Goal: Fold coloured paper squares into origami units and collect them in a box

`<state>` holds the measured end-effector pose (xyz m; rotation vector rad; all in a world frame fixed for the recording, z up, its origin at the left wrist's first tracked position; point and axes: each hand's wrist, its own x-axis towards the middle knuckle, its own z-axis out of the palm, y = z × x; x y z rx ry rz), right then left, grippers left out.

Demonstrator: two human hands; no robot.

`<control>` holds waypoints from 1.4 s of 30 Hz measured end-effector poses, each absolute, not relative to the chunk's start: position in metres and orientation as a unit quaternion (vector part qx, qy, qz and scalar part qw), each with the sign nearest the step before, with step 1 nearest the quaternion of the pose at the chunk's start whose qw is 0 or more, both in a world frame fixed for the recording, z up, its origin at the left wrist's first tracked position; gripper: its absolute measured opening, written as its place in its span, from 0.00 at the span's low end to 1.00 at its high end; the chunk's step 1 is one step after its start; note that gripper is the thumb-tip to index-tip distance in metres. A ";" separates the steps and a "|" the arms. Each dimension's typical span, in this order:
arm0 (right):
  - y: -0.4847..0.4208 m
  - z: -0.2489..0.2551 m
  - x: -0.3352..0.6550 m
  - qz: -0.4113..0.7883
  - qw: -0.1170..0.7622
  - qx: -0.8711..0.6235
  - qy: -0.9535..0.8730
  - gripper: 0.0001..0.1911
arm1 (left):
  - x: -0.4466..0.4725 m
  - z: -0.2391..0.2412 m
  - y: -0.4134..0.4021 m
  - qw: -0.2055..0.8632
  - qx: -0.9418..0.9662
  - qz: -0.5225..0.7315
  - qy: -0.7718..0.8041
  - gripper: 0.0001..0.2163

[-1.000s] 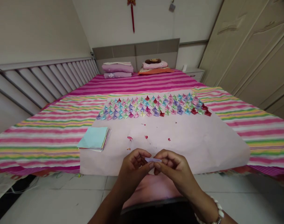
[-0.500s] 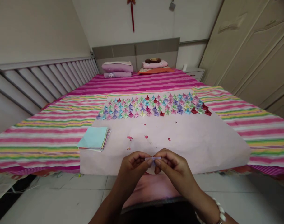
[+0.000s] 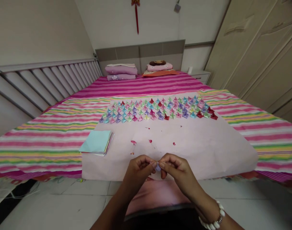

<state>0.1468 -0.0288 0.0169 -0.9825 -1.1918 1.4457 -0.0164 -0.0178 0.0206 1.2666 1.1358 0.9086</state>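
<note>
A small pale lilac piece of folded paper [image 3: 157, 167] is pinched between my two hands, just above the near edge of a large pale sheet [image 3: 196, 150]. My left hand [image 3: 141, 167] grips its left side between thumb and fingers. On the other side my right hand [image 3: 174, 166] pinches it, with a white bracelet on that wrist. My fingertips nearly meet and hide most of the paper. Beyond them, rows of folded paper pieces [image 3: 146, 112] in many colours stand on the sheet. A stack of square paper [image 3: 97, 141], light blue on top, lies to the left.
Small red scraps [image 3: 133, 142] lie on the sheet ahead of my hands. The sheet rests on a striped bedspread [image 3: 52, 127]. Folded bedding [image 3: 121, 71] sits by the headboard. A slatted rail [image 3: 52, 76] runs along the left, a wardrobe [image 3: 263, 54] along the right.
The lilac paper showed as a thin horizontal strip and now appears as a small facet below my fingertips. My right fingers have shifted slightly, and the bracelet shows more fully.
</note>
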 end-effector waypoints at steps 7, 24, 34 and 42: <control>-0.020 0.014 0.150 0.610 0.467 -0.405 -0.496 0.13 | -0.014 0.025 -0.013 0.516 0.618 0.362 0.469 0.12; 0.010 -0.017 0.159 0.624 0.451 -0.432 -0.470 0.16 | 0.004 -0.010 0.016 0.636 0.526 0.353 0.442 0.17; 0.035 -0.038 0.161 0.664 0.475 -0.443 -0.370 0.17 | 0.017 -0.028 0.039 0.609 0.500 0.361 0.500 0.20; 0.063 -0.043 0.171 0.708 0.448 -0.456 -0.300 0.16 | 0.015 -0.030 0.066 0.465 0.594 0.408 0.515 0.11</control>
